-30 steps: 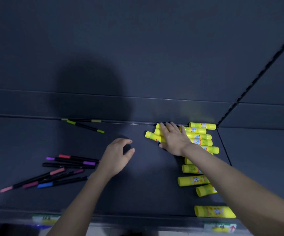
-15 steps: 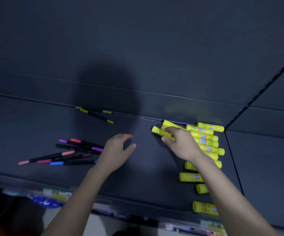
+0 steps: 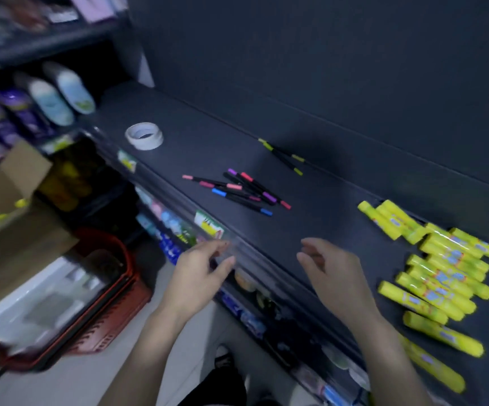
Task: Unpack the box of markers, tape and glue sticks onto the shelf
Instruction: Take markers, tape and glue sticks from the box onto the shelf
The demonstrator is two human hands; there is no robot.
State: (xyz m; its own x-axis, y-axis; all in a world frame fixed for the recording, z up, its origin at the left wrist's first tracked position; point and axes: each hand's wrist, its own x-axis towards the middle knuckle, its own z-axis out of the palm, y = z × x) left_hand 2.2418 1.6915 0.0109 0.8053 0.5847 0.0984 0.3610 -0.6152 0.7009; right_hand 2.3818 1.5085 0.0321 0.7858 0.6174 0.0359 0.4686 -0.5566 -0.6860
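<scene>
On the dark shelf point(image 3: 319, 200) lie several yellow glue sticks point(image 3: 442, 268) at the right, a loose bunch of coloured-cap markers point(image 3: 239, 190) in the middle, two yellow-tipped markers point(image 3: 284, 156) near the back wall, and a white tape roll point(image 3: 144, 135) at the left. My left hand point(image 3: 199, 273) hovers empty over the shelf's front edge, fingers spread. My right hand point(image 3: 334, 273) hangs above the shelf, left of the glue sticks, empty with fingers loosely curled. A cardboard box point(image 3: 12, 206) stands at the left, its inside blurred.
A red shopping basket point(image 3: 102, 303) sits on the floor below the box. Bottles point(image 3: 47, 98) fill the neighbouring shelf at upper left. Lower shelves point(image 3: 252, 315) with packed goods run under the shelf's front edge. The picture is motion-blurred.
My right hand has let go of the glue sticks and drawn back leftward. Both hands have pulled toward the shelf's front edge. The view has swung left, revealing the tape, box and basket.
</scene>
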